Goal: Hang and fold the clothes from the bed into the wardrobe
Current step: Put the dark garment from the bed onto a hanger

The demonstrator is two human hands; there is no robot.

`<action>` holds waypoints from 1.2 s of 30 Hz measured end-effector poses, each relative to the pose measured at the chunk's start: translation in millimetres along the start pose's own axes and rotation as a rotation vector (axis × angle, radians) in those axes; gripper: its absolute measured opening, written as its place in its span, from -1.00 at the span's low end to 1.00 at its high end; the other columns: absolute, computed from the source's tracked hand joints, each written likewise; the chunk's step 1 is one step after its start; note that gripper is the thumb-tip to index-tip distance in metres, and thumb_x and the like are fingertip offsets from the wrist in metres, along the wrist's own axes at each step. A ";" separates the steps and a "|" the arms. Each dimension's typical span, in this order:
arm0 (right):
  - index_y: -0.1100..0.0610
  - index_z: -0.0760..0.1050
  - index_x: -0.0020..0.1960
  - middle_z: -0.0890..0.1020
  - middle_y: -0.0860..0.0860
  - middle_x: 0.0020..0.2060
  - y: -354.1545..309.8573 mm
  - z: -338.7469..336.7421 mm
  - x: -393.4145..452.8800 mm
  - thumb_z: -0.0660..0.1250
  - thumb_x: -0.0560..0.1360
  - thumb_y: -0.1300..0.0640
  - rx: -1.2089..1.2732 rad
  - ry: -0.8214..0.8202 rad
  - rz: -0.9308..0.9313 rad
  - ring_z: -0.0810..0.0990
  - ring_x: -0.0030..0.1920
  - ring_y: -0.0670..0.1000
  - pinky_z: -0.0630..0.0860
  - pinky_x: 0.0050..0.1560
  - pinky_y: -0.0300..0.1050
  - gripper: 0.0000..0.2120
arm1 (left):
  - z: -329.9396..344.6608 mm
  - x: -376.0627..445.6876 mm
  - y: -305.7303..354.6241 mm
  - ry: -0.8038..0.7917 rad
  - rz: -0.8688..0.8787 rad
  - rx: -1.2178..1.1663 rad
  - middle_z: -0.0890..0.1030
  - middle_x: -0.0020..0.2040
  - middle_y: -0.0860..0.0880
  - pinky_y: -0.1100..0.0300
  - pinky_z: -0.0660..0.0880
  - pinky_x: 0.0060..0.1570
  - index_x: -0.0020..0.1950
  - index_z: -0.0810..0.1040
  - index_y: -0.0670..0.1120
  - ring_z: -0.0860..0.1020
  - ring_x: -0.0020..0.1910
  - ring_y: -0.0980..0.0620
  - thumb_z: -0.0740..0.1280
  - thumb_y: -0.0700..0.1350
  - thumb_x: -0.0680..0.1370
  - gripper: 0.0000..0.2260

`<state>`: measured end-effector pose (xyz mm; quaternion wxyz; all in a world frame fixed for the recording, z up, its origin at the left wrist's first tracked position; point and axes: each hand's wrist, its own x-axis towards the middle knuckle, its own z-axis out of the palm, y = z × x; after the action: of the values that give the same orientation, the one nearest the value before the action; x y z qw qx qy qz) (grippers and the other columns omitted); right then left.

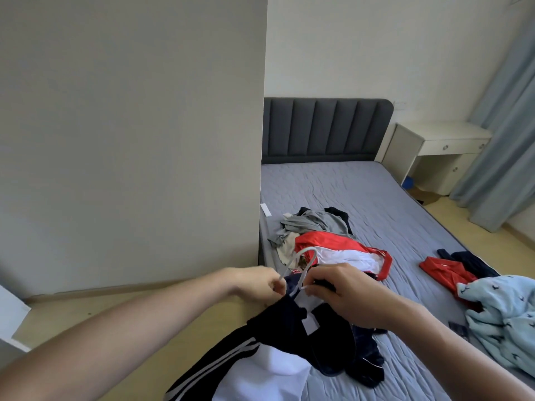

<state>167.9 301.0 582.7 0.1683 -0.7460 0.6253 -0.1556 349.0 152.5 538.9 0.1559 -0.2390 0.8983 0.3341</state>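
Presently catalogued, from the head view:

1. Left hand (260, 283), at centre frame, fingers curled, pinching one end of a white hanger (301, 263).
2. Right hand (346, 293), just to the 3 o'clock side of the left, fingers curled round the hanger's other end and the collar of the navy jacket (318, 340).
3. White hanger: its hook loops up toward 12 o'clock between the two hands; the lower part is hidden in the collar.
4. Navy jacket with white stripes and a white panel: held at the collar, trailing toward 6 o'clock across the near edge of the bed (376, 198) and over the floor side.
5. Red-and-white garment (341, 250): crumpled on the mattress, just beyond the hands at 12 o'clock.
6. Grey garment (312, 224): heaped against the red-and-white one, further toward 12 o'clock, with a dark piece beneath it.
7. Small red garment (445, 270): at 3 o'clock of the hands, lying on a dark piece.
8. Light blue patterned garment (503, 314): at 4 o'clock, partly over the small red garment's near edge.
9. Dark padded headboard (327, 128): at 12 o'clock, far end of the bed.
10. White desk (440, 146): at 2 o'clock beside the headboard; grey-blue curtain (509, 134) further right.
11. Plain pale panel (130, 140): fills 9 to 11 o'clock; whether it belongs to the wardrobe cannot be told.
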 end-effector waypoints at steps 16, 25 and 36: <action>0.09 0.49 -0.01 0.42 -0.01 -0.02 -6.4 9.8 -7.9 0.21 0.69 0.14 0.038 0.298 -0.081 0.48 -0.07 0.02 0.47 -0.05 -0.08 -0.87 | -2.6 -29.3 2.2 0.137 0.061 -0.791 0.45 -0.34 0.14 0.39 0.39 -0.32 -0.13 0.42 -0.06 0.42 -0.39 0.24 0.18 -0.16 0.74 -0.76; -0.05 0.37 -0.04 0.44 -0.24 -0.03 -2.4 20.7 -0.5 0.16 0.69 0.05 0.168 0.520 -0.138 0.49 -0.07 -0.12 0.39 -0.05 -0.33 -0.87 | 25.9 -21.2 14.4 0.524 0.128 -0.810 0.40 -0.23 0.06 0.20 0.35 -0.08 -0.10 0.45 -0.06 0.36 -0.19 0.12 0.16 -0.03 0.75 -0.74; -0.15 0.62 0.00 0.60 -0.12 -0.34 -4.9 18.9 12.8 0.43 0.53 -0.14 0.303 0.350 -0.046 0.53 -0.37 -0.06 0.39 -0.35 -0.33 -0.90 | 44.8 -26.9 29.5 0.820 0.192 -0.830 0.60 -0.27 0.12 0.25 0.48 -0.12 -0.07 0.58 -0.04 0.52 -0.25 0.15 0.28 0.09 0.67 -0.75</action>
<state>182.8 290.3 568.2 0.1640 -0.6878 0.5973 -0.3785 361.2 211.0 533.6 -0.3413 -0.3074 0.6971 0.5505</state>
